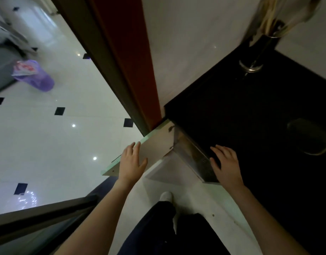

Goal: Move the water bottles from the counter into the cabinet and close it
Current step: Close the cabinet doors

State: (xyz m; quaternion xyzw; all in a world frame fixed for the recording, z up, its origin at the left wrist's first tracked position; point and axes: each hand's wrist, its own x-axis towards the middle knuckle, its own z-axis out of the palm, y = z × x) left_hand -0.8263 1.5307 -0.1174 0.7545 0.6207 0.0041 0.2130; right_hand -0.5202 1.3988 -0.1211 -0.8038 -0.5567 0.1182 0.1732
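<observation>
The left hand, fingers straight and spread wide, lies flat on the pale, green-edged cabinet door, which stands open. The right hand, fingers likewise spread and holding nothing, rests on the glossy black surface.

Cabinet interior: dark, mostly hidden under counter; contents cannot be told. Top right: pale object on pole, motion-blurred, cut by top edge (identity unclear). Oval shape on counter too dim to name. Left forearm and right forearm cut by bottom edge. Purple bin soft, label unreadable.
</observation>
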